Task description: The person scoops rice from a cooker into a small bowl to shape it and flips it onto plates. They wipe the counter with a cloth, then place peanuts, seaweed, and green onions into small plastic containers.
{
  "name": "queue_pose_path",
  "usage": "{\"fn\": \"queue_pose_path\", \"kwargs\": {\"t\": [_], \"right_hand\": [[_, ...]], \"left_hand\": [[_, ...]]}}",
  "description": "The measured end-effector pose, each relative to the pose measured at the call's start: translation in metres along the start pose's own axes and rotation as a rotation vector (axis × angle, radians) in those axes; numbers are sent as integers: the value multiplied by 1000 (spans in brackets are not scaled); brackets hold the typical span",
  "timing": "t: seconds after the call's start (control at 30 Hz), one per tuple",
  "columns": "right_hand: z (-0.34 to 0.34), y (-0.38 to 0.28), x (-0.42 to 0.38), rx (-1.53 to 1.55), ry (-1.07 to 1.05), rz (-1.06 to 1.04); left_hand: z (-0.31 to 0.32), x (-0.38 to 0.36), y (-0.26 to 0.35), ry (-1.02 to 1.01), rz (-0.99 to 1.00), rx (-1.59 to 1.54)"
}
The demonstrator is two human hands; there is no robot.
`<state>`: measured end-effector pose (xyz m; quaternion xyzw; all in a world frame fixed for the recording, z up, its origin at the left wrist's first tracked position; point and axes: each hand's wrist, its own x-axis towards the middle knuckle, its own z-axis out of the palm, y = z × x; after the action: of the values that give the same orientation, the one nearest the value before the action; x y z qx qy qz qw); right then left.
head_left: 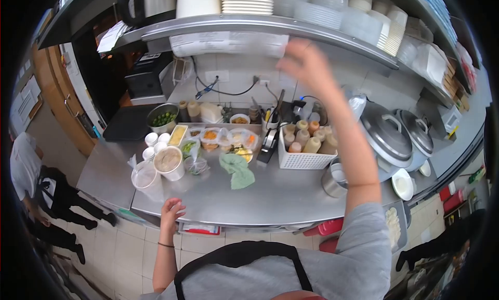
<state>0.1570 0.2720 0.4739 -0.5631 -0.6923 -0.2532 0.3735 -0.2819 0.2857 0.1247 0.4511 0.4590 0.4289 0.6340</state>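
Observation:
My right hand is raised to the steel shelf above the counter, its fingers touching the shelf's front edge near a taped paper sheet; it is blurred and holds nothing I can see. My left hand rests with fingers apart on the front edge of the steel counter, empty. Just beyond it stand a clear plastic container and a white tub of brown sauce.
A green cloth, a white basket of squeeze bottles, small food containers, a bowl of greens and two rice cookers crowd the counter. Stacked plates and tubs fill the shelf. Another person stands at the far left.

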Motion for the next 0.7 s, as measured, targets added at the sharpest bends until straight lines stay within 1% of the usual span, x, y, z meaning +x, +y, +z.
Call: {"fn": "queue_pose_path", "kwargs": {"t": [0.03,0.07,0.1,0.13,0.17,0.2,0.23,0.27,0.3,0.33,0.37,0.4,0.43,0.47,0.5,0.57,0.6,0.67,0.7], "right_hand": [[-33,26,27,-54,162,57],[-59,64,54,-250,353,25],[-89,111,87,-286,390,-11],[-121,129,111,-310,354,55],[-138,145,124,-271,381,200],[-148,139,132,-224,401,345],[-150,176,150,-205,389,326],[-153,229,180,-311,413,340],[-142,258,207,-406,435,348],[-133,247,216,-409,345,406],[-123,265,241,-452,182,517],[-108,291,265,-515,142,493],[-97,313,278,-476,127,457],[-87,335,290,-347,225,492],[-77,354,302,-218,317,535],[-75,378,320,-10,79,328],[-73,374,325,11,67,312],[-76,368,329,-263,-163,546],[-75,368,330,-253,-171,538]], "left_hand": [[2,0,-3,45,-18,-4],[5,3,-7,91,-35,-13],[10,3,-11,134,-40,-10],[15,5,-15,181,-45,-8],[21,10,-21,213,-48,1],[31,13,-25,229,-49,-14],[42,16,-26,222,-38,-22],[51,18,-26,225,-27,-33],[66,19,-21,213,-15,-20],[80,20,-16,198,1,-22],[92,18,-12,187,18,-23],[104,14,-6,243,16,-45],[115,10,0,194,29,-16],[120,4,2,141,42,17],[119,-3,-1,184,42,5],[117,-14,-9,175,34,45],[113,-19,-16,203,31,37],[105,-34,-32,268,-46,44],[101,-41,-38,283,-51,37]]}}
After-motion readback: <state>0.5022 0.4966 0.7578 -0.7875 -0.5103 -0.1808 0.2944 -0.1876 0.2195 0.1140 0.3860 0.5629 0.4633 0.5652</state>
